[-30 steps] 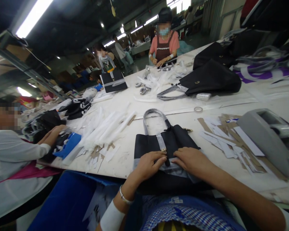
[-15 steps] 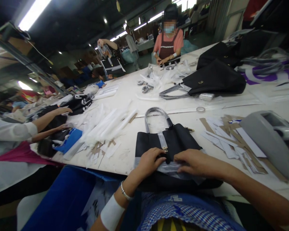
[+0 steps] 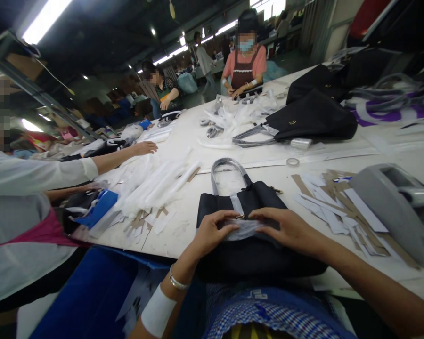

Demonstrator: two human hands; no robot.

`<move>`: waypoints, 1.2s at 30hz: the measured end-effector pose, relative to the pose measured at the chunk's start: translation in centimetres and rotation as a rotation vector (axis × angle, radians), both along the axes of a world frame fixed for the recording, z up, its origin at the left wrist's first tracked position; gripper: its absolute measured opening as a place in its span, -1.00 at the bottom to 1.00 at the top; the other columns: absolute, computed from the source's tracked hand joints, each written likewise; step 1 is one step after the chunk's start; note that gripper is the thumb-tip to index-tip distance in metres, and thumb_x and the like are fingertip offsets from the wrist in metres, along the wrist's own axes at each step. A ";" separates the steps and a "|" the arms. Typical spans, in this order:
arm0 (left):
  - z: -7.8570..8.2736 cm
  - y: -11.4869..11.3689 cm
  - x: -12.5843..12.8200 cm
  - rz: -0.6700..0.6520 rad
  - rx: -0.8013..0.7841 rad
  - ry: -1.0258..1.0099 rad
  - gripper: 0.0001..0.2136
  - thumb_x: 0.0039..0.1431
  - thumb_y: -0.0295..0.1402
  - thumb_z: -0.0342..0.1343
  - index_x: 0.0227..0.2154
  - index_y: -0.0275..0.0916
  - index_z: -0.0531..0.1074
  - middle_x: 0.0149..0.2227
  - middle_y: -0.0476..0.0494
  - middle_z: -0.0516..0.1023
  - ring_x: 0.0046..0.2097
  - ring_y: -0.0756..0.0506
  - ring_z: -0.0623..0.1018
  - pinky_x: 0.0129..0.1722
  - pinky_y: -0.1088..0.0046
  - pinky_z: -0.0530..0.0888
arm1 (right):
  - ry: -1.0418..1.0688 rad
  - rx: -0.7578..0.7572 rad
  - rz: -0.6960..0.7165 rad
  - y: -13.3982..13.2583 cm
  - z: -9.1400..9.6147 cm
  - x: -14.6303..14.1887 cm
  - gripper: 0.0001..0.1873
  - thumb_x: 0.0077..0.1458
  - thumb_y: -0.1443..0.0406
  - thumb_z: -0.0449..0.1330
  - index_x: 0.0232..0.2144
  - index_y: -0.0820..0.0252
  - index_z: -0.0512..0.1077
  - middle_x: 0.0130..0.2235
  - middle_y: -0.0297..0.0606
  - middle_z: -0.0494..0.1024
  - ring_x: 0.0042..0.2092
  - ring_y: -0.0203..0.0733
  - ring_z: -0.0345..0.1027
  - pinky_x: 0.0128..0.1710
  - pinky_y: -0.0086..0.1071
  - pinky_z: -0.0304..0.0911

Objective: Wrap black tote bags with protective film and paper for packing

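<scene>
Both hands on the blk handbag (image 3: 257, 261), which is on the white table (image 3: 183, 235) right in front of me, clear-wrapped handle (image 3: 229, 161) up at its far end. L hand (image 3: 210, 231) and R hand (image 3: 293, 230) face each other mid-bag, thumbs + fingers curved round the crumpled clear film (image 3: 246, 230), just below the gold clasp (image 3: 240, 217). Can't tell if the tips actually pinch it or only rest on it.

L of bag: pile of white wrap strips (image 3: 162, 186), then a co-worker's arm (image 3: 116, 157) reaching out past them. R of bag: card scraps (image 3: 339, 202), then a big grey dispenser-type unit (image 3: 381, 202). Beyond bag, a bit R: small tape roll (image 3: 292, 162), w/ another blk bag (image 3: 314, 117) lying farther back.
</scene>
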State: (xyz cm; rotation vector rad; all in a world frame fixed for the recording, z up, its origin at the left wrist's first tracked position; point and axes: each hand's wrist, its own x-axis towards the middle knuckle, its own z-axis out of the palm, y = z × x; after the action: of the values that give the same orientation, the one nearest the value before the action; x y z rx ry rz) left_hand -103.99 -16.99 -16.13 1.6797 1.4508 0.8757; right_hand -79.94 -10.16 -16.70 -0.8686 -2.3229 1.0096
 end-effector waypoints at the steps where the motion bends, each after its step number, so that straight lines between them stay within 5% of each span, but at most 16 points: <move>1: -0.3 0.0 0.0 0.011 0.006 0.054 -0.67 0.13 -0.24 0.20 -0.04 -0.19 0.49 -0.13 -0.14 0.59 -0.13 -0.12 0.56 -0.05 0.39 0.46 | 0.003 0.053 -0.041 -0.1 -0.2 0.2 -0.62 0.12 0.24 0.16 0.02 0.04 0.44 -0.01 -0.23 0.54 0.02 -0.03 0.40 0.07 -0.20 0.28; 5: -1.6 0.1 -0.1 -0.013 -0.055 0.233 -0.61 0.17 -0.26 0.14 0.07 -0.14 0.42 -0.19 -0.09 0.60 -0.25 -0.08 0.55 -0.16 0.42 0.46 | 0.003 0.287 -0.185 -1.5 -0.8 1.3 -0.62 0.18 0.23 0.14 0.06 0.04 0.40 0.05 -0.17 0.49 0.08 0.00 0.34 0.12 -0.13 0.26; 10: -1.5 0.1 0.1 -0.094 -0.107 0.055 -0.57 0.18 -0.24 0.16 0.11 -0.19 0.38 -0.26 -0.07 0.61 -0.32 -0.03 0.53 -0.27 0.50 0.43 | -0.069 0.485 -0.099 -4.0 -2.3 2.7 -0.64 0.19 0.22 0.16 0.05 0.04 0.41 0.09 -0.19 0.47 0.13 0.00 0.30 0.14 -0.05 0.24; 15: 0.1 -0.7 0.3 -0.171 0.012 -0.002 -0.60 0.14 -0.26 0.23 0.06 -0.14 0.43 -0.19 -0.09 0.61 -0.18 -0.07 0.57 -0.12 0.47 0.45 | -0.176 0.501 -0.079 -4.5 -2.9 2.3 -0.43 0.18 0.16 0.17 0.21 0.07 0.23 0.17 -0.14 0.38 0.22 0.05 0.18 0.23 0.13 0.05; 20: 0.9 -1.3 0.4 -0.202 0.136 0.100 -0.67 0.16 -0.27 0.21 0.00 -0.13 0.47 -0.25 -0.08 0.62 -0.20 -0.06 0.56 -0.09 0.44 0.45 | -0.142 0.487 -0.044 -3.7 -2.1 1.6 -0.53 0.18 0.25 0.16 0.14 0.05 0.30 0.02 -0.18 0.51 0.08 -0.05 0.35 0.25 0.09 0.01; 25: -1.7 0.0 0.5 0.012 0.092 0.198 -0.63 0.22 -0.36 0.13 0.09 -0.12 0.39 -0.17 -0.07 0.60 -0.16 -0.07 0.56 -0.08 0.41 0.46 | -0.082 0.570 -0.192 -3.4 -2.0 1.9 -0.48 0.19 0.27 0.16 0.19 0.11 0.24 0.14 -0.13 0.40 0.17 -0.02 0.25 0.25 0.02 0.06; 29: -3.8 0.1 1.1 0.044 0.206 0.429 -0.65 0.22 -0.44 0.10 0.08 -0.15 0.39 -0.05 -0.14 0.54 -0.03 -0.14 0.50 0.00 0.28 0.45 | -0.136 0.653 -0.095 -4.2 -2.5 2.6 -0.64 0.16 0.26 0.20 0.02 0.11 0.38 0.20 -0.17 0.35 0.26 0.05 0.11 0.26 0.06 0.03; 33: -3.7 -1.0 2.1 -0.049 0.382 0.468 -0.71 0.31 -0.44 -0.05 0.03 -0.13 0.41 0.02 -0.12 0.51 0.05 -0.08 0.46 0.10 0.30 0.38 | -0.175 0.676 -0.167 -4.5 -3.5 3.2 -0.77 0.16 0.29 0.20 -0.11 0.18 0.44 0.22 -0.10 0.30 0.27 0.09 0.07 0.22 0.05 0.12; 36: -3.5 -1.4 2.6 -0.215 0.350 0.545 -0.69 0.34 -0.33 -0.07 0.10 -0.13 0.35 0.14 -0.12 0.43 0.17 -0.09 0.38 0.19 0.26 0.32 | -0.143 0.703 -0.211 -3.9 -4.0 3.6 -0.86 0.19 0.33 0.17 -0.19 0.15 0.47 0.16 -0.17 0.39 0.23 0.02 0.16 0.19 -0.03 0.17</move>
State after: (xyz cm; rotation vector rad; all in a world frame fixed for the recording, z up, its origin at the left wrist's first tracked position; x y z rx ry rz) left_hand -101.40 -18.41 -19.64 2.4269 1.4718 0.5984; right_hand -76.34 -14.08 -20.68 -0.8695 -2.3754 0.0149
